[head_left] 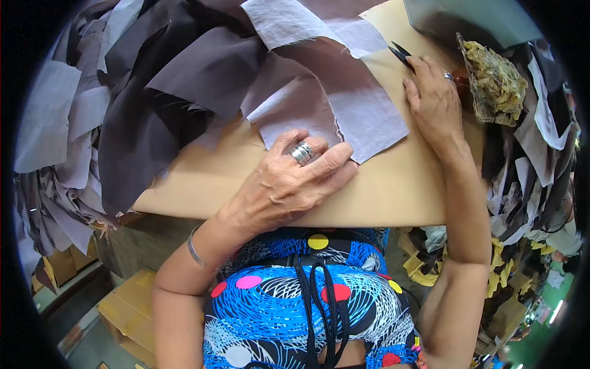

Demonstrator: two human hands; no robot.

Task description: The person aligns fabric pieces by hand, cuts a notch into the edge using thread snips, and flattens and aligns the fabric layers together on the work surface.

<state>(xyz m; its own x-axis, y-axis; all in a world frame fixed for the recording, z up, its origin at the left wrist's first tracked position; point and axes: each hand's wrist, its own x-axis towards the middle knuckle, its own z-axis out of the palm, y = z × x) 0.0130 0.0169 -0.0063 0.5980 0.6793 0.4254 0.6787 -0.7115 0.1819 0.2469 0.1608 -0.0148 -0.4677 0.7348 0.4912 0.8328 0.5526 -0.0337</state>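
A mauve cloth piece [369, 114] lies on the tan table with its corner toward me. Over its near edge is my left hand [292, 178], fingers bent and closed on a lighter cloth piece [295, 114] with a frayed seam edge. What the fingertips grip is partly hidden. My right hand [433, 101] lies palm down at the right side, closed over small scissors [401, 54]. Only their dark blades show past the fingers, slightly apart and pointing away from me.
Dark purple cloth [203, 74] is heaped at the left of the tan table [381, 197]. More scraps [49, 117] hang off the left edge. At the right sits a clear bag of yellowish material [495, 80], near hanging scraps [534, 147]. Cardboard boxes [129, 307] stand on the floor.
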